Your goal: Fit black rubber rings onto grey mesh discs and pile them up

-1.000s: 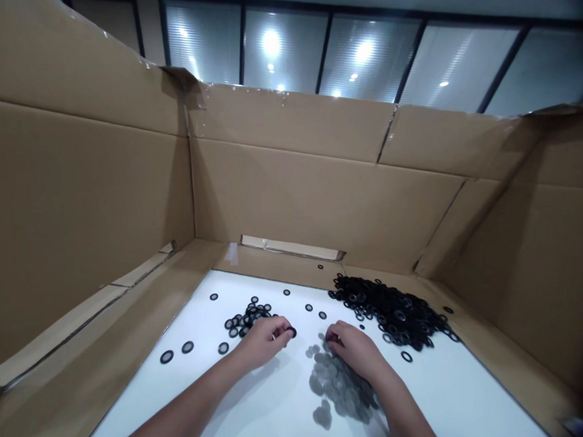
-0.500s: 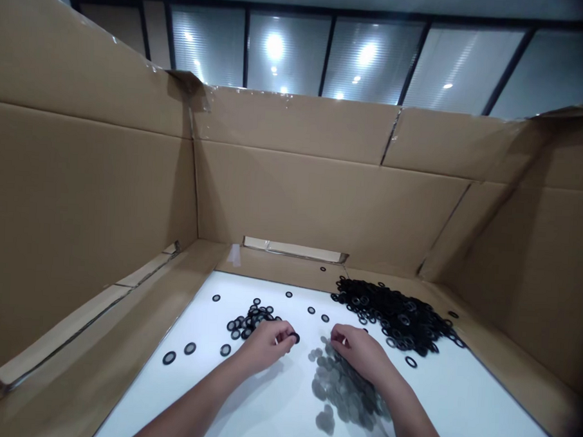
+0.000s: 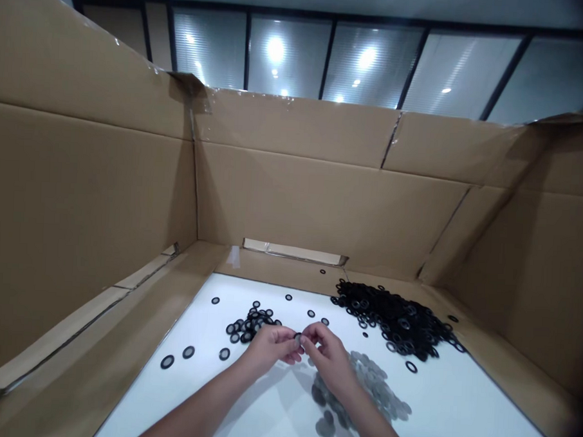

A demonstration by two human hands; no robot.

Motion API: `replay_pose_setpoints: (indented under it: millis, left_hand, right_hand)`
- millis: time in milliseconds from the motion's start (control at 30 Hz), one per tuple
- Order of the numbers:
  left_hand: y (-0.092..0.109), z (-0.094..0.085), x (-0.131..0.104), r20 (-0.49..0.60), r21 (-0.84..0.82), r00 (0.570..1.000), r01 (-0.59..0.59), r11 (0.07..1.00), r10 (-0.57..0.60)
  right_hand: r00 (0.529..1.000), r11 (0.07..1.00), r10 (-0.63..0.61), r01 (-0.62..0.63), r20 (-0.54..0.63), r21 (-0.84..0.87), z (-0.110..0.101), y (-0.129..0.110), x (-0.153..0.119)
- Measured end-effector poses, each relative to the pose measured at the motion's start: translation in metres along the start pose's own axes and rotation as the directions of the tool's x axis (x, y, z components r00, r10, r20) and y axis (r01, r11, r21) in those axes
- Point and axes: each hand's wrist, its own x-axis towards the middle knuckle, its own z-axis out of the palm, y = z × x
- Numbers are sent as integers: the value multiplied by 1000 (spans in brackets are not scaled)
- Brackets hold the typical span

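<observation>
My left hand (image 3: 277, 345) pinches a small black ring (image 3: 298, 337) between thumb and fingers above the white board. My right hand (image 3: 325, 352) meets it there, its fingertips closed on a small grey disc (image 3: 302, 341) against the ring. Behind my left hand lies a pile of black rings with grey centres (image 3: 251, 323). Grey translucent discs (image 3: 378, 383) are heaped beside and partly beneath my right forearm. Farther right is a large heap of black rings (image 3: 393, 316).
Cardboard walls (image 3: 292, 193) surround the white board (image 3: 258, 410). Several filled rings (image 3: 188, 352) lie scattered at the left and back. One black ring (image 3: 411, 367) sits in front of the large heap. Glass panels (image 3: 289, 54) stand beyond the cardboard.
My right hand has moved left from the grey discs to my left hand, and the fingertips of both now meet at the ring. More of the disc pile shows.
</observation>
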Motion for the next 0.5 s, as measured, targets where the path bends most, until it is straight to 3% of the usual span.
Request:
replay_pose_setpoints:
  millis: [167, 333, 500]
  left_hand:
    - [2, 2, -2, 46, -84, 998, -27, 996, 31]
    - [3, 3, -2, 33, -75, 999, -38, 996, 41]
    - [-2, 2, 3, -61, -42, 997, -47, 998, 45]
  right_hand:
    - [996, 1000, -25, 24, -86, -17, -1, 4, 0]
    - [998, 1000, -18, 17, -57, -19, -4, 3, 0]
    - [999, 995, -33, 30, -25, -99, -7, 1, -1]
